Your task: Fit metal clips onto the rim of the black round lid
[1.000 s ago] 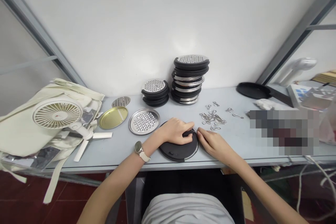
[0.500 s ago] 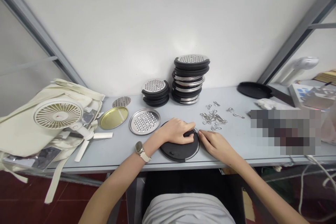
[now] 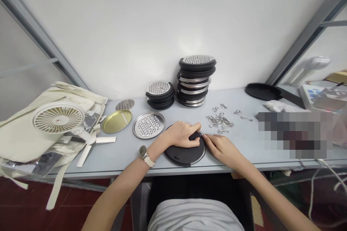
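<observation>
In front of me a round black disc (image 3: 187, 155) with a thin metal rim lies flat near the table's front edge. My left hand (image 3: 183, 134) rests on top of it, thumb and forefinger closed about its upper right edge. There a small metal wire clip (image 3: 201, 133) sits at the rim. My right hand (image 3: 219, 147) pinches at this clip from the right; its exact hold is partly hidden. Just beyond, a loose pile of wire clips (image 3: 220, 120) lies on the table. A round metal grater plate (image 3: 149, 125) is left of the disc.
Two stacks of black-rimmed graters, one short (image 3: 159, 95) and one tall (image 3: 195, 83), stand by the wall. Leftward lie a gold lid (image 3: 117, 121), a white fan (image 3: 59, 118) and a cream bag (image 3: 18, 130). A black pan (image 3: 261, 91) is at back right.
Both hands stay at the disc's upper right edge with almost no movement. The wire clip there has turned slightly and shows more clearly. The view has shifted a little.
</observation>
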`<state>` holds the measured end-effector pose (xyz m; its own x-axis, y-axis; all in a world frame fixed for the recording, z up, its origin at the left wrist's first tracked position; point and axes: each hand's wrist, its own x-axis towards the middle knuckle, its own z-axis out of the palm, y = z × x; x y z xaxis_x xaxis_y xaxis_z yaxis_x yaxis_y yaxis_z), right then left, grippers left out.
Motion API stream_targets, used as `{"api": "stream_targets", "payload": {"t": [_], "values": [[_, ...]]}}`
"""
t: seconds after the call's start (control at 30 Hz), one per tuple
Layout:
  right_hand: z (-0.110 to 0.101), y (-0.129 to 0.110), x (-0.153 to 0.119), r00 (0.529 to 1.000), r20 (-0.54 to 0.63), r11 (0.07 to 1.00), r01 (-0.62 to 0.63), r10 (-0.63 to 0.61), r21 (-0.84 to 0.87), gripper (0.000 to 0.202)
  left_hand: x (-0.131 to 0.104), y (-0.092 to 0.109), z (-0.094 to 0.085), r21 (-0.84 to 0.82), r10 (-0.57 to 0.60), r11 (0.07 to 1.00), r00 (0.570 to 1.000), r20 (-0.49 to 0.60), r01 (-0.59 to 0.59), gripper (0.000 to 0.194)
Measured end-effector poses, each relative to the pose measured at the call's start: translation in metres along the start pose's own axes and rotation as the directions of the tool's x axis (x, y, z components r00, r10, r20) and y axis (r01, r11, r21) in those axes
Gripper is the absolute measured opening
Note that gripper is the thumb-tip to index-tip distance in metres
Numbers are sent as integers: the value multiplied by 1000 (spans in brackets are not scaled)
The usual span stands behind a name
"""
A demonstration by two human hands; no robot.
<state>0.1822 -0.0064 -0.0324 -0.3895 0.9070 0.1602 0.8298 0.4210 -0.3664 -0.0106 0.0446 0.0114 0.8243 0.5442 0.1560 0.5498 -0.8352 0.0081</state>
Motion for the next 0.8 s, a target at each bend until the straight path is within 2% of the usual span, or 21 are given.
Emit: {"api": "stream_targets", "payload": {"t": [0.4, 0.8], "values": [[2, 2, 0, 1000, -14, 1000, -1, 1, -21, 42, 0, -4, 5, -60, 42, 997, 999, -16, -42, 30], [-1, -4, -3, 997, -47, 997, -51, 53, 52, 41, 0, -4, 4, -158, 36, 987, 999, -11, -38, 29]]}}
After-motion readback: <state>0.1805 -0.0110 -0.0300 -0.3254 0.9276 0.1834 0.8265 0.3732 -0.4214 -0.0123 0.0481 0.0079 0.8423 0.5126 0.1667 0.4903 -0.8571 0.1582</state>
